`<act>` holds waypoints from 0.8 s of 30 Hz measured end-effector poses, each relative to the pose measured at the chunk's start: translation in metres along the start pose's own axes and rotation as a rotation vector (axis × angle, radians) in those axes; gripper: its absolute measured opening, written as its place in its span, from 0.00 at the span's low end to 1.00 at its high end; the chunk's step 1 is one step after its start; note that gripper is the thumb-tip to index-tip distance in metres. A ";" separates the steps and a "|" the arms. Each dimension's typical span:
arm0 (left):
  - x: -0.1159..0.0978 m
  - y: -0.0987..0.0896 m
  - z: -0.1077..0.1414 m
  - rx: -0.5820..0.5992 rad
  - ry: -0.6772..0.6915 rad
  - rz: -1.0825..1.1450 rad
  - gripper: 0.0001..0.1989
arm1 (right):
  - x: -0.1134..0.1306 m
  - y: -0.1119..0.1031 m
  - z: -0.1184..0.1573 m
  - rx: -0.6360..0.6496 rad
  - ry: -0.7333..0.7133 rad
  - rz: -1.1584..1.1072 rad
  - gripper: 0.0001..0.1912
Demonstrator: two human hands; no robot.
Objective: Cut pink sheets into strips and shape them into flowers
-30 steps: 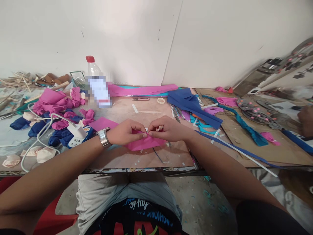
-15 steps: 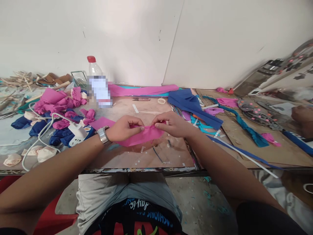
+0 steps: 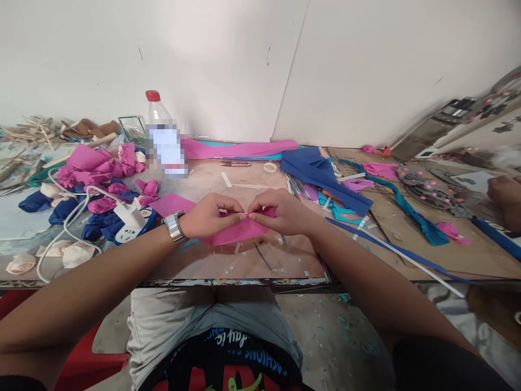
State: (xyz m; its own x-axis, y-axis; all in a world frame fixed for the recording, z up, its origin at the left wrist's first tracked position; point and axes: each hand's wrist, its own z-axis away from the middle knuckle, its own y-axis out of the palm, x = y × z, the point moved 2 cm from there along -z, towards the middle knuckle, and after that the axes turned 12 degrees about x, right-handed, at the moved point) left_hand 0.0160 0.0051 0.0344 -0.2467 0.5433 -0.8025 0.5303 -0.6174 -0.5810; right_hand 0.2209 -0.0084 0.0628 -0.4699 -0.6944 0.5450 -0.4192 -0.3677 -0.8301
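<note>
A strip of pink fabric (image 3: 240, 233) stretches beneath and between my hands over the table. My left hand (image 3: 214, 216), with a metal watch on its wrist, pinches the strip's upper edge between thumb and fingers. Right beside it, my right hand (image 3: 280, 212) pinches the same edge, and the fingertips of both hands almost touch. The strip's left end lies out past my left hand. Small snips (image 3: 236, 163) and a roll of tape (image 3: 269, 167) rest on the table behind my hands.
Pink and blue fabric rolls (image 3: 87, 163), a power strip (image 3: 134, 227) with a white cable and a bottle (image 3: 158, 111) with a phone stand left. Blue fabric (image 3: 311, 168) and a teal twisted strip (image 3: 401, 203) lie right. Another person's hand (image 3: 504, 195) shows at the right edge.
My right hand has moved left to meet my left hand, which has shifted slightly right. The gap between their fingertips has nearly closed.
</note>
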 end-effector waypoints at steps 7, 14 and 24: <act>0.001 0.002 -0.001 0.008 0.016 0.028 0.15 | -0.002 0.002 -0.003 0.034 0.093 -0.214 0.09; 0.003 0.002 -0.003 0.105 -0.035 0.228 0.18 | -0.010 -0.001 -0.001 0.204 0.122 -0.405 0.21; -0.004 -0.001 -0.001 0.205 -0.049 0.319 0.21 | -0.012 -0.009 0.001 0.266 0.107 -0.441 0.22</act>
State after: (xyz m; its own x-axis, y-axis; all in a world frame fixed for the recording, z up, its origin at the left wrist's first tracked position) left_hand 0.0174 0.0046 0.0380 -0.1369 0.2805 -0.9500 0.4150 -0.8546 -0.3121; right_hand 0.2307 0.0029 0.0631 -0.3755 -0.3763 0.8470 -0.3899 -0.7649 -0.5127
